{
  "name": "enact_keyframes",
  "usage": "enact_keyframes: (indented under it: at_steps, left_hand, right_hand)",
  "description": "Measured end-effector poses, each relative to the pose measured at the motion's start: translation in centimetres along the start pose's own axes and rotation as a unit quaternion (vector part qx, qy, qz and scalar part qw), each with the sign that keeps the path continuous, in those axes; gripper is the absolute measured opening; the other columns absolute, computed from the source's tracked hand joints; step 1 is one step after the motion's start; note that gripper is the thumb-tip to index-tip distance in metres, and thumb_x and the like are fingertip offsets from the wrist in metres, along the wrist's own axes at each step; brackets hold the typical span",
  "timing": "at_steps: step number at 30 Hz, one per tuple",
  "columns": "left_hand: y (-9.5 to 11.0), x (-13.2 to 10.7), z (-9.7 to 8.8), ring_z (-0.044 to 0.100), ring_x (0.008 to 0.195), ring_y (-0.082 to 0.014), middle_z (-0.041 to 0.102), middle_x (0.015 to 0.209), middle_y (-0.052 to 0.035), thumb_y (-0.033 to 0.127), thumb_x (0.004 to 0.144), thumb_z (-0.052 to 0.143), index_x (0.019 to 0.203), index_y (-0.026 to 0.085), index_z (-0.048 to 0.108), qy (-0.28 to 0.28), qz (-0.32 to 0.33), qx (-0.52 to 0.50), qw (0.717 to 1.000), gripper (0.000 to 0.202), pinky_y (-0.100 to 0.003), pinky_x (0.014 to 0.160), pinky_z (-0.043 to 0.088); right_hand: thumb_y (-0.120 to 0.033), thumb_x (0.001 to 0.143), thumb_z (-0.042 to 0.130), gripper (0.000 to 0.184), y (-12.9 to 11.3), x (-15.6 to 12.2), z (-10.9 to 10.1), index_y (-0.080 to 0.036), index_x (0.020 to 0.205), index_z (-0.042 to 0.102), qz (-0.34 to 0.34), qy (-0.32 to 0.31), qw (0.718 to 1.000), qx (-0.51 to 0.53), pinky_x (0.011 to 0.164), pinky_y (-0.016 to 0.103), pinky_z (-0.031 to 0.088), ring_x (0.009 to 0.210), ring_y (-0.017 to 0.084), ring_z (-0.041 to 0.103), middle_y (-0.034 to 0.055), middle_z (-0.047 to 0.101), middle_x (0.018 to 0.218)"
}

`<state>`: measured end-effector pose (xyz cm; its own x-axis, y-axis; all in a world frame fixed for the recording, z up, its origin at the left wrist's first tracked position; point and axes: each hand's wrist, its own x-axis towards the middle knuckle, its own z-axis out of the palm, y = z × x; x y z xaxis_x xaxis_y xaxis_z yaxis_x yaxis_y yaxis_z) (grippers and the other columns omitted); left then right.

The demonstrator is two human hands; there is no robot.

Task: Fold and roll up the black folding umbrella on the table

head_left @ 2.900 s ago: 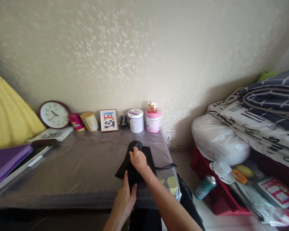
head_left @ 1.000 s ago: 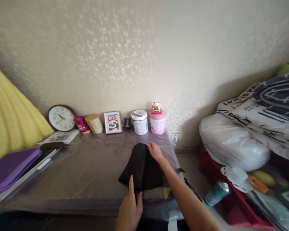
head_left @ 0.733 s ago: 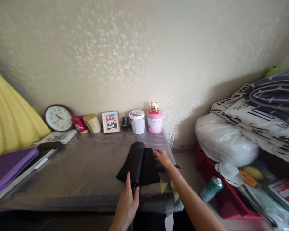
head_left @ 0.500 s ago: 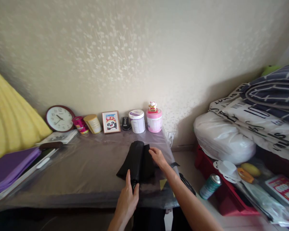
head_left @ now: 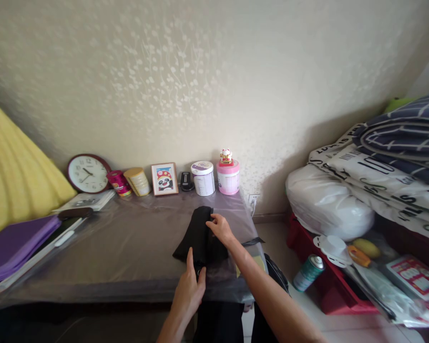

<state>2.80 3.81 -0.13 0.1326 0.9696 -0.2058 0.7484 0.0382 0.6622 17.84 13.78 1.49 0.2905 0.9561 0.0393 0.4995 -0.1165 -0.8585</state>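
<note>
The black fabric bundle [head_left: 194, 233] (its near left corner flared) lies partly folded on the plastic-covered table [head_left: 128, 252].

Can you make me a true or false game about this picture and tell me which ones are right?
1. The lucky cat figurine sits on the pink tub. True.
2. The spray can is on the table. False: it is on the floor beside the red bin.
3. The right hand touches the black fabric bundle. True.
4. The left hand holds the purple-and-white tub. False: it holds the bundle's near end.
5. The picture frame shows a panda. True.
</note>
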Motion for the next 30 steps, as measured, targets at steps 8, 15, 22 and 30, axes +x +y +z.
enact_keyframes:
  at_steps: [8, 15, 22, 30]
  left_hand:
    - [-0.1, 0.0, 0.1, 0.064, 0.067, -0.0164, 0.067, 0.087, -0.0104, 0.039, 0.087, 0.033, 0.139, 0.01, 0.008, 0.001, 0.004, 0.012, 1.0, 0.064, -0.027, 0.072, 0.044]
    - [-0.7, 0.5, 0.3, 0.064, 0.066, -0.0172, 0.067, 0.083, -0.0115, 0.04, 0.088, 0.032, 0.138, 0.008, 0.01, -0.004, 0.001, 0.014, 1.0, 0.064, -0.027, 0.068, 0.044]
    - [-1.0, 0.5, 0.6, 0.064, 0.062, -0.0178, 0.066, 0.091, -0.0145, 0.036, 0.087, 0.036, 0.138, 0.012, -0.009, 0.027, 0.037, 0.018, 0.999, 0.071, -0.024, 0.055, 0.041]
    - [-0.6, 0.3, 0.6, 0.066, 0.072, -0.0201, 0.063, 0.105, -0.0147, 0.032, 0.087, 0.036, 0.139, 0.016, -0.007, 0.024, 0.055, 0.06, 0.996, 0.069, -0.025, 0.06, 0.042]
  right_hand:
    - [-0.021, 0.076, 0.054, 0.036, -1.2, -0.7, 2.5, -0.013, 0.111, 0.056, -0.009, 0.001, 1.0, -0.027, 0.07, 0.024, 0.047, 0.078, 0.015, 0.061, 0.0043, 0.066, 0.083]
    - [-0.018, 0.084, 0.041, 0.028, -1.6, -3.2, 4.0, -0.018, 0.105, 0.059, -0.121, 0.03, 0.985, -0.123, 0.083, 0.024, 0.041, 0.094, 0.015, 0.057, 0.0056, 0.063, 0.099]
    - [-0.015, 0.084, 0.038, 0.03, -1.3, -5.2, 4.7, -0.018, 0.108, 0.056, -0.224, 0.052, 0.956, -0.185, 0.083, 0.027, 0.04, 0.087, 0.016, 0.053, 0.0053, 0.061, 0.091]
    - [-0.013, 0.08, 0.045, 0.034, -1.3, -5.6, 3.6, -0.017, 0.113, 0.052, -0.258, 0.007, 0.954, -0.155, 0.085, 0.03, 0.039, 0.087, 0.017, 0.051, 0.0052, 0.06, 0.092]
